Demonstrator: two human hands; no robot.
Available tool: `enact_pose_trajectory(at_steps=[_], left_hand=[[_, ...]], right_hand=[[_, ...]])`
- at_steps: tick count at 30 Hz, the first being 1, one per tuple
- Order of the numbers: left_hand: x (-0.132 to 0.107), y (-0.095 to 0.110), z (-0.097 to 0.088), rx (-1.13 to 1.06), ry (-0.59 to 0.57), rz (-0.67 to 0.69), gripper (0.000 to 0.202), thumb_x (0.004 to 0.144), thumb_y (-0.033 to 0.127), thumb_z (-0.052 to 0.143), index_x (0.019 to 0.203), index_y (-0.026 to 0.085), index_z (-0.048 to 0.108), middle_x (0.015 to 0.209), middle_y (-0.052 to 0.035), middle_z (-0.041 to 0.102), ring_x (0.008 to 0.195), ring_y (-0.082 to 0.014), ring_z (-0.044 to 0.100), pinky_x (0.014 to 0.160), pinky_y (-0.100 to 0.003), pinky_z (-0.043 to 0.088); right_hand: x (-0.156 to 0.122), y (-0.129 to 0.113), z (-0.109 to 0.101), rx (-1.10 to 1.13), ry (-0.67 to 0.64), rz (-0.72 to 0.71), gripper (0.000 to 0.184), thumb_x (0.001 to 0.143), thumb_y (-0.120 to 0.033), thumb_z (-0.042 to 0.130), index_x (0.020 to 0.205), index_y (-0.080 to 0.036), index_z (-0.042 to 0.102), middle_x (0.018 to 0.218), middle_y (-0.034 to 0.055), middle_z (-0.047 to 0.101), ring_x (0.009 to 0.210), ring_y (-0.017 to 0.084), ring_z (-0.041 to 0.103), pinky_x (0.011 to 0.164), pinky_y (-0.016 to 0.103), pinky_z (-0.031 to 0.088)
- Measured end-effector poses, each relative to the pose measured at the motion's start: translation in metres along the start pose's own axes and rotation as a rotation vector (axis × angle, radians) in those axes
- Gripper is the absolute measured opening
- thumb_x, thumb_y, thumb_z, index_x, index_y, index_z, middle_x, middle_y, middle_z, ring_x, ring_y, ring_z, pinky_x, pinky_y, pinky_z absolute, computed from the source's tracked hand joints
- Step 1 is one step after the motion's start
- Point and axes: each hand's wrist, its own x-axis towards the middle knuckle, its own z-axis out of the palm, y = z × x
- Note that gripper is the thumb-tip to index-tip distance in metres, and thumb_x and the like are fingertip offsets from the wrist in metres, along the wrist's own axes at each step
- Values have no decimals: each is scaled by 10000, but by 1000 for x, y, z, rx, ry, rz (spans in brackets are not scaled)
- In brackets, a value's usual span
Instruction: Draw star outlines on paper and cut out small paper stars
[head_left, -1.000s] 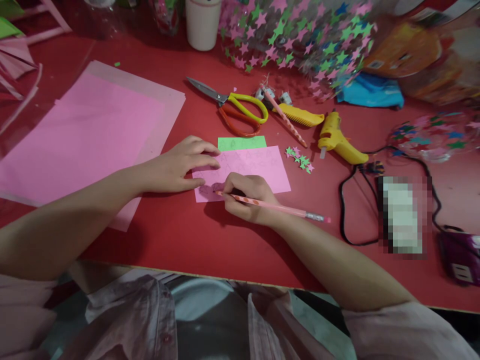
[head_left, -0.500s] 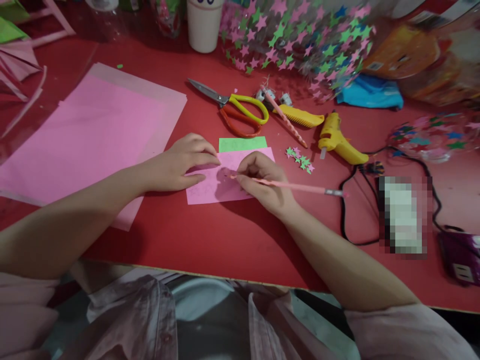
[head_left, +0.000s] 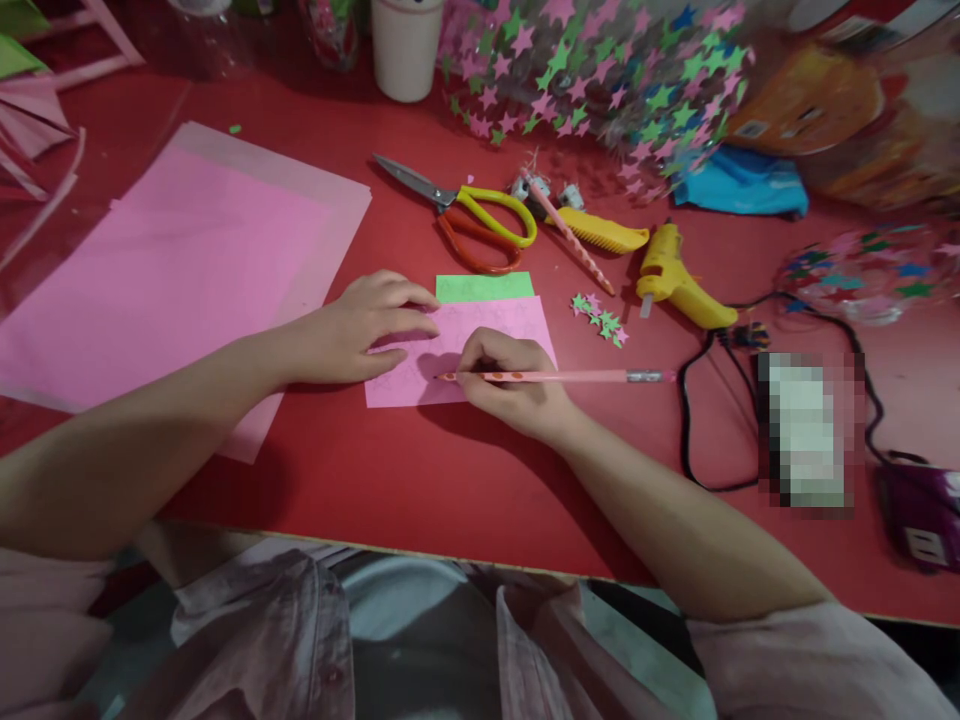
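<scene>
Right hand [head_left: 521, 402] pinching a pencil [head_left: 574, 377], left hand [head_left: 367, 328] loosely spread at the left edge of a pink slip [head_left: 450, 343], which overlaps a green slip [head_left: 484, 287] on the red table [head_left: 450, 480], presumably light, easily creased, best held by its margins.

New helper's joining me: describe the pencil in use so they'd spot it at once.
On the red table, find the small pink paper with a green strip showing at its far edge. Over it, the right hand grips a spotted pink pencil. Unlike the similar loose pencil by the scissors, this one is held, with its eraser end pointing right.
</scene>
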Motion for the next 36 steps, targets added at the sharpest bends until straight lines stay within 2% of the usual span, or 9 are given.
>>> enact_pose_trajectory(at_steps=[7,21,36], left_hand=[[0,1,0,-7,5,-2,334,838,280,477,1139,266,621,1294,-55,537,1204,-257,428,1053,-455,309],[0,2,-1,16,-9,-12,330,839,274,475,1136,258,618,1293,-48,534,1199,-254,422,1048,-453,314],[0,1,0,12,-7,-7,333,838,288,475,1136,253,619,1292,-54,532,1196,-253,424,1047,-450,317]], right_hand=[[0,0,1,-15,-26,-19,155,706,-78,522,641,-190,437,572,-63,438,526,67,360,503,217,281],[3,1,5,-44,115,-12,161,740,-104,518,670,-197,407,578,-58,425,530,78,362,518,232,274],[4,0,0,-46,54,-25,172,668,-70,480,629,-200,375,567,-61,388,526,71,316,499,223,246]])
